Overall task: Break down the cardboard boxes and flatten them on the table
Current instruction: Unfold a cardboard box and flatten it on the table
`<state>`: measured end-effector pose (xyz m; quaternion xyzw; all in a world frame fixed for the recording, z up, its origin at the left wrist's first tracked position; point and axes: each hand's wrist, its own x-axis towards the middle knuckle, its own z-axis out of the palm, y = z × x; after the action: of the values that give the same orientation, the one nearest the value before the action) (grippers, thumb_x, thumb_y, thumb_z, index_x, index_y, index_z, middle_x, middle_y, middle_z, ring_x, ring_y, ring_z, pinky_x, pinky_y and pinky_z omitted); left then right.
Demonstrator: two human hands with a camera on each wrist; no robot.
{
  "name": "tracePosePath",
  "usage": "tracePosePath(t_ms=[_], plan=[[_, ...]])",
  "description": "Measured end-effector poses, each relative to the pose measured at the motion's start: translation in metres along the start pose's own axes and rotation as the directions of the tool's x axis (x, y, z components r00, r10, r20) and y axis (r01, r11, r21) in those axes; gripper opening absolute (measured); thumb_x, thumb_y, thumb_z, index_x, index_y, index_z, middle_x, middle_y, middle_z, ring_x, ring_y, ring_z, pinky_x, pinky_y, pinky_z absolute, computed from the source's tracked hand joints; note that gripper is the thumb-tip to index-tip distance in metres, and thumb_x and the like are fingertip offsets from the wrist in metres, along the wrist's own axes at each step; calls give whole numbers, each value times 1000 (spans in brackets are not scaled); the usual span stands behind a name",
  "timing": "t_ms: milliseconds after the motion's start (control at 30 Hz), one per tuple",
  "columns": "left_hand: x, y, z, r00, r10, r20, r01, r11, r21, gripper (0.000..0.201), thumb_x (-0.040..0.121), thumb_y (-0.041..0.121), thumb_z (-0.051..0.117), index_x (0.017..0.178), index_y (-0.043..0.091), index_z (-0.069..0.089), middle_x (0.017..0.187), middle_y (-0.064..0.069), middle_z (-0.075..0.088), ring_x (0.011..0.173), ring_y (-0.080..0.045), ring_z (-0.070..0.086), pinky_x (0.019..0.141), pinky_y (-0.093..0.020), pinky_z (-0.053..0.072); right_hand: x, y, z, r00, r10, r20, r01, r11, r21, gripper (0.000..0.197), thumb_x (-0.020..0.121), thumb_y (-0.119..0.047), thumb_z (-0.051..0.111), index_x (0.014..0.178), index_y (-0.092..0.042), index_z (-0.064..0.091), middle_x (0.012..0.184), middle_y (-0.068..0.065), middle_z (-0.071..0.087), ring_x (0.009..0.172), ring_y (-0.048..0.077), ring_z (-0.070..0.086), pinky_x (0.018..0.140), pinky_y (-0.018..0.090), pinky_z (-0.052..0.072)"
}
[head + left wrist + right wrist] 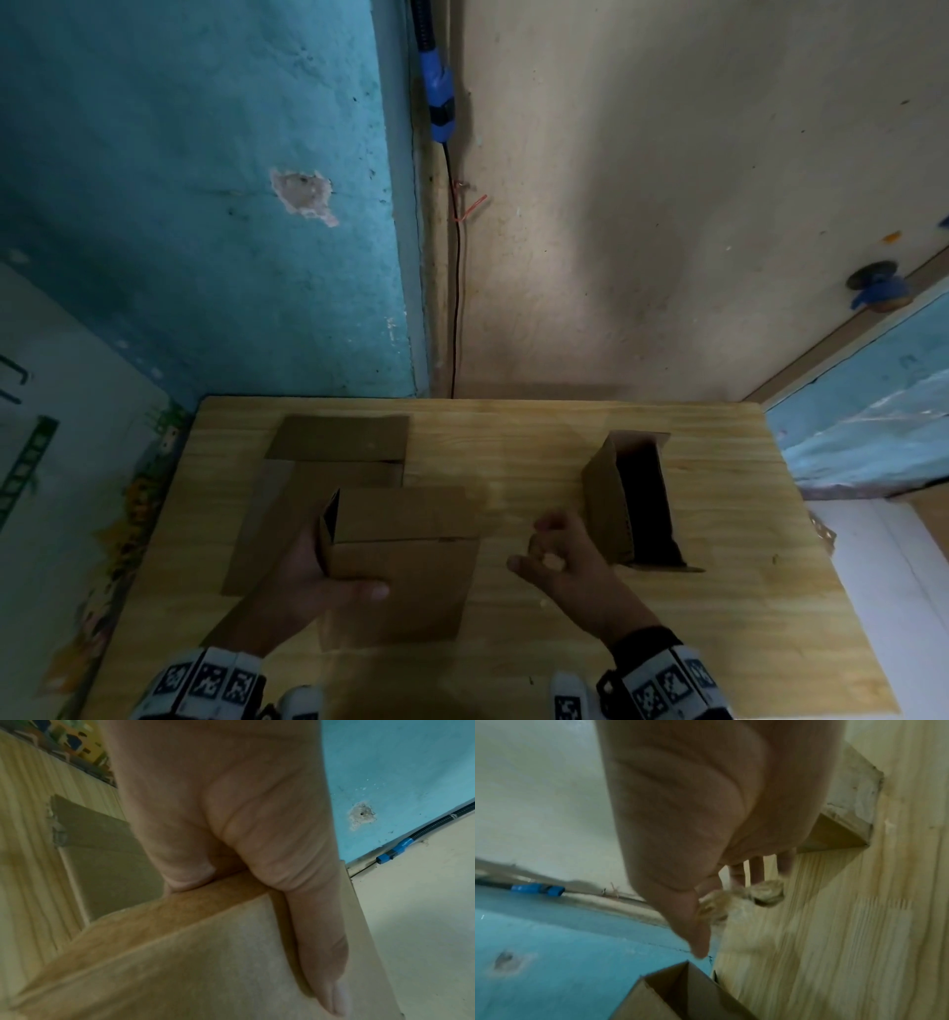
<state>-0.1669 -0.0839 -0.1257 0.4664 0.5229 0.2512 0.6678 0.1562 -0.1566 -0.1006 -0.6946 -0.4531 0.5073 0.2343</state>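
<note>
The left hand grips the near cardboard box at its left edge, thumb laid flat across the top panel and fingers tucked underneath — a hold that looks meant to keep the half-collapsed box steady on the wooden worktop while it is worked on. Its open end faces left, so the shell is not quite flat yet. The right hand hovers just beside it with fingers curled around a small crumpled wad of tape, most likely stripped from a seam so the panels can fold. Behind the held box lie flattened cardboard pieces, stacked toward the back left, out of the way. To the right an upright open box stands apart, seemingly waiting its turn — close to the right hand.
</note>
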Motion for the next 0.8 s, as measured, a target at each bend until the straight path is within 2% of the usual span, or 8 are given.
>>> tracePosePath(t_ms=[100,167,333,433,533,633,700,800], plan=[[1,-3,-3,1000,-9,1,9,1000,-7,120,31,17,106,137,30,52,125,2,72,113,-15,69,83,-35,60,6,-1,9,997,58,-60,-59,998,-21,16,98,-25,70,106,-29,56,112,-2,54,94,21,67,75,30,56],[0,-3,-5,1000,-6,-22,6,1000,-17,121,32,13,105,139,27,50,127,-4,70,111,-17,70,79,-34,61,9,2,13,991,117,-60,-114,992,52,34,101,-14,64,127,-32,52,114,4,57,81,24,75,64,32,62],[0,6,-7,994,57,-95,-57,998,-3,105,48,-5,96,136,29,51,122,1,71,108,-13,69,73,-27,60,19,13,19,998,58,5,-56,990,-130,65,100,-12,65,140,-57,42,115,-1,56,83,12,68,66,18,53],[0,16,-6,985,101,-142,-101,995,6,97,49,-4,94,128,33,52,112,6,73,103,-9,68,70,-25,59,27,10,22,998,-3,62,25,932,-362,48,98,2,54,98,-44,68,104,-12,56,83,-3,53,72,8,44],[4,17,-13,974,156,-168,-158,987,-3,107,37,15,104,130,34,54,115,11,72,103,-5,69,70,-26,62,35,7,29,998,52,23,-38,911,-411,58,88,10,44,58,-36,62,106,-7,61,90,2,54,73,11,45],[10,20,-16,962,172,-214,-182,983,-29,110,28,27,99,127,38,53,120,4,68,105,-9,69,72,-32,62,43,8,35,994,108,33,-89,930,-358,47,88,9,45,59,-23,65,96,1,69,80,5,60,78,27,58],[11,25,-15,959,172,-226,-184,982,-33,104,31,23,103,121,42,55,118,2,68,106,-13,67,73,-32,61,46,7,41,985,144,93,-98,918,-384,18,91,-4,55,78,-7,66,87,6,64,72,13,55,72,39,57],[12,30,-18,959,159,-234,-174,983,-48,97,19,40,103,105,57,62,110,8,73,98,-8,70,70,-33,60,49,7,53,952,236,193,-132,890,-437,32,103,-35,50,117,-8,58,114,13,64,98,28,60,83,39,49]])
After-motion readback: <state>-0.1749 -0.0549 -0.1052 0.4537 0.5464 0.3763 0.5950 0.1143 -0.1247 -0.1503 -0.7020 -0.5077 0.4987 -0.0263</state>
